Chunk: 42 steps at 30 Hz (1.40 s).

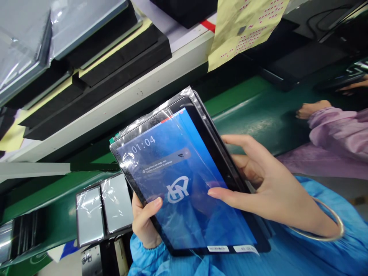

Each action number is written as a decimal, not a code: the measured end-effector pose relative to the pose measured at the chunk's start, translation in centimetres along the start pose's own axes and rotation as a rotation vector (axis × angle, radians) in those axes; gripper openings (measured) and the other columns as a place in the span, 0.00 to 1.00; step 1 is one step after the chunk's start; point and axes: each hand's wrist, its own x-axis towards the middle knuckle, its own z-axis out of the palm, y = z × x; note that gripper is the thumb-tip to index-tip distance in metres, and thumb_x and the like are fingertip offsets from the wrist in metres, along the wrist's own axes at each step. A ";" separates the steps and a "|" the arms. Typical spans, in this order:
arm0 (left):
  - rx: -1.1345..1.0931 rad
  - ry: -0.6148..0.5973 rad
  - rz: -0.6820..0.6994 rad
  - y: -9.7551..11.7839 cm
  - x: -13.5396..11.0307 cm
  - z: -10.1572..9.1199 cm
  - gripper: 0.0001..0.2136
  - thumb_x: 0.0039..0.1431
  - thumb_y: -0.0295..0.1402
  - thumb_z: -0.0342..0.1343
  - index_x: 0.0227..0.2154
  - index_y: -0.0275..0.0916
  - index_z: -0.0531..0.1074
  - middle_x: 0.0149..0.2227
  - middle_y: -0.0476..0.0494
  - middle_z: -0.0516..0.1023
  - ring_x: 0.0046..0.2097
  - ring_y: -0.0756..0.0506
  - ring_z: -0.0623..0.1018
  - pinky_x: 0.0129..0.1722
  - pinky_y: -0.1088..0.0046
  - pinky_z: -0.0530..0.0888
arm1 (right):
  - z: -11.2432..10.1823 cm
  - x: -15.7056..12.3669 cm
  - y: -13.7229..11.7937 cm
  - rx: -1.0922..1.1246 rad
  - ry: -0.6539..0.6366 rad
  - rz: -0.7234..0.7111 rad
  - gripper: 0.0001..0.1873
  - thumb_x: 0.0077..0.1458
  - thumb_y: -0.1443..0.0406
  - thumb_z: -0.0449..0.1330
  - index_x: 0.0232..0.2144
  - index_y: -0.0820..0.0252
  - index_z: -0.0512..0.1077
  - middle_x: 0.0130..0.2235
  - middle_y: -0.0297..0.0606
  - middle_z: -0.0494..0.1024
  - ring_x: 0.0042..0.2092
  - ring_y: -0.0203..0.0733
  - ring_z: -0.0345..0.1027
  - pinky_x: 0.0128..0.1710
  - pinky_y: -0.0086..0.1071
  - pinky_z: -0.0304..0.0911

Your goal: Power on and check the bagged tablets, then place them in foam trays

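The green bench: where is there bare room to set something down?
In this view, the widest bare patch on the green bench lies between the held tablet and the co-worker's hand. A smaller one lies between the pale panels and the dark slabs at far left. The shelf looks crowded with black blocks.

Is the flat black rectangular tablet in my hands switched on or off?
On: the tablet has a lit blue screen showing white clock digits, a grey notification bar and a white logo.
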 end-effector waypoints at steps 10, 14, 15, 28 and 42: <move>-0.062 0.021 -0.009 -0.3 -0.2 0.3 0.16 0.34 0.27 0.70 0.32 0.44 0.82 0.31 0.51 0.85 0.33 0.38 0.85 0.36 0.66 0.83 | 0.0 0.3 0.0 0.145 0.007 0.055 0.29 0.57 0.60 0.76 0.52 0.50 0.63 0.33 0.30 0.82 0.31 0.46 0.80 0.26 0.30 0.77; -0.079 0.019 -0.008 -0.7 -0.2 0.0 0.20 0.33 0.27 0.74 0.35 0.45 0.83 0.32 0.52 0.85 0.32 0.41 0.84 0.38 0.68 0.83 | -0.1 0.6 0.3 0.130 0.002 0.030 0.23 0.61 0.58 0.72 0.41 0.50 0.60 0.24 0.25 0.76 0.21 0.39 0.70 0.17 0.24 0.63; -0.079 0.011 -0.013 -0.8 -0.2 -0.1 0.20 0.33 0.28 0.75 0.35 0.45 0.83 0.32 0.51 0.85 0.32 0.42 0.84 0.39 0.68 0.83 | -0.1 0.7 0.3 0.124 -0.001 0.011 0.22 0.62 0.58 0.71 0.40 0.51 0.59 0.23 0.23 0.73 0.20 0.36 0.67 0.16 0.23 0.60; -0.044 0.031 -0.024 -1.0 -0.9 -0.1 0.21 0.28 0.32 0.80 0.31 0.42 0.82 0.29 0.50 0.84 0.26 0.46 0.81 0.29 0.76 0.78 | -0.2 2.1 0.0 0.020 0.030 -0.004 0.13 0.63 0.55 0.67 0.33 0.57 0.74 0.26 0.30 0.68 0.26 0.34 0.61 0.22 0.25 0.58; -0.063 -0.020 0.008 -1.3 -0.6 -0.3 0.19 0.31 0.30 0.79 0.32 0.41 0.83 0.27 0.49 0.83 0.27 0.47 0.81 0.30 0.79 0.78 | 0.1 2.6 -0.5 -0.111 0.115 -0.021 0.29 0.58 0.47 0.69 0.19 0.58 0.65 0.20 0.30 0.63 0.22 0.34 0.55 0.19 0.29 0.49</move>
